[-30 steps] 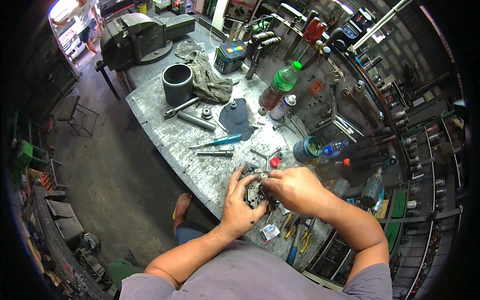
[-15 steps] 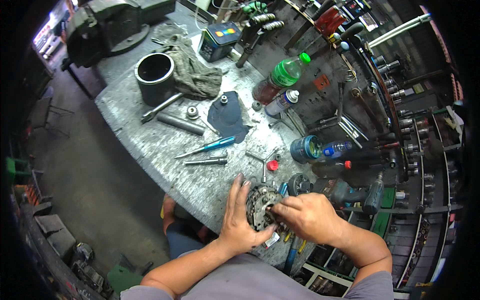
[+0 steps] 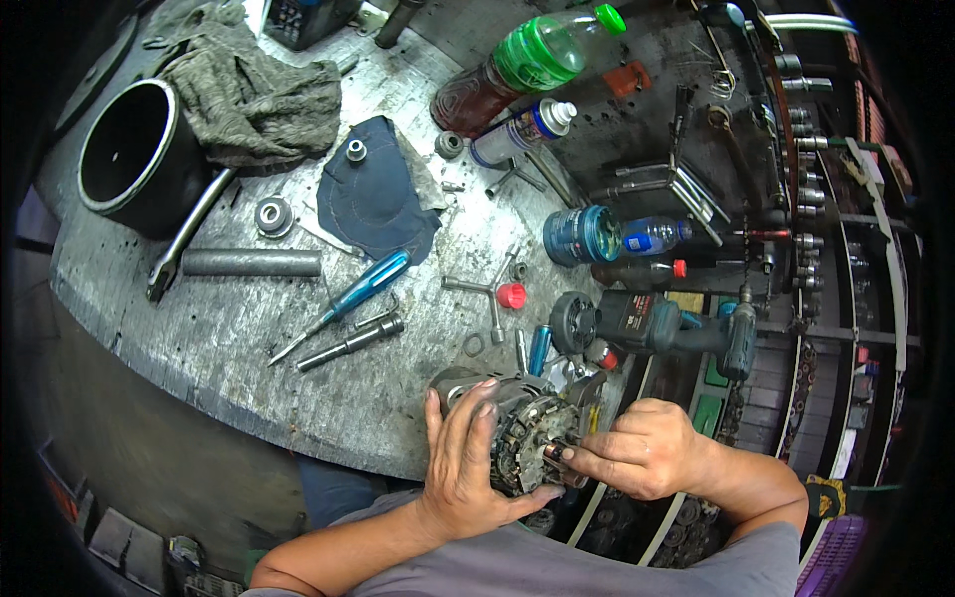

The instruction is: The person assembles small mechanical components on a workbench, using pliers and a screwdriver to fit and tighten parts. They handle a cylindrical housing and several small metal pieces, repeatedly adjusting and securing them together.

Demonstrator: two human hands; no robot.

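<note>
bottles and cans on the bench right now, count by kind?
Green-capped plastic bottle: 1
Blue plastic bottles lying down: 1
Dark bottle with red cap: 1
Spray can: 1
Blue round tub: 1
Total: 5

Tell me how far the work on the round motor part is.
Done: the alternator lies opened, its inner parts exposed. In hand: the left hand steadies it while the right hand pinches something small at its face. Left: it is not closed up; loose parts and tools lie on the workbench.
</note>
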